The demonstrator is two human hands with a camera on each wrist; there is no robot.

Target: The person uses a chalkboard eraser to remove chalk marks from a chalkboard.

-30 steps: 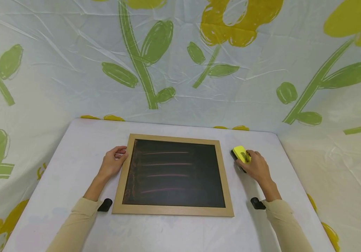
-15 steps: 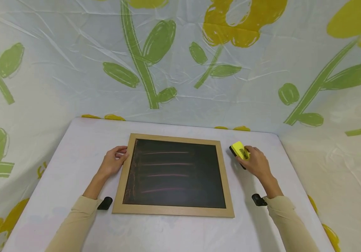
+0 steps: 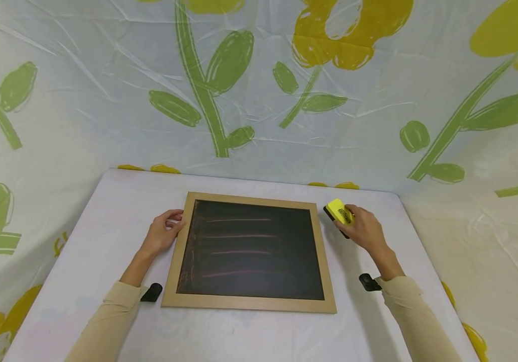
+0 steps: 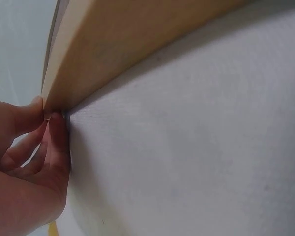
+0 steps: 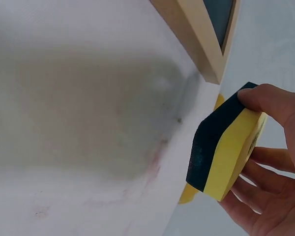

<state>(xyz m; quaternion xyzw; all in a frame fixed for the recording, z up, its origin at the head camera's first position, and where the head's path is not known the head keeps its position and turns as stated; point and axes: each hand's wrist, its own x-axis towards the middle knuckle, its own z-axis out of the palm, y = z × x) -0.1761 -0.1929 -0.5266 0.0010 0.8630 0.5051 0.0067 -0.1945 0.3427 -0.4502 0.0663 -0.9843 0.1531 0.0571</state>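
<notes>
A chalkboard (image 3: 297, 251) in a light wooden frame lies on the table, with several pinkish chalk lines across its dark face. At its left side, my left hand (image 3: 161, 234) holds the frame's edge; the left wrist view shows thumb and fingertips right at the wooden edge (image 4: 96, 59). My right hand (image 3: 366, 229) grips a yellow board eraser (image 3: 340, 211) with a dark felt layer, just right of the board's upper right part. Seen from the right wrist, the eraser (image 5: 226, 152) is tilted above the table, thumb on the felt side and fingers against the yellow side.
A white cloth covers the table (image 3: 240, 334). Behind and at both sides hangs a white curtain (image 3: 118, 115) printed with yellow flowers and green leaves. Black wrist mounts (image 3: 151, 292) stick out at both beige sleeves (image 3: 410, 306).
My right hand has moved a little up and to the left with the eraser, bringing it closer to the board's right edge. The left hand and the chalkboard have stayed put.
</notes>
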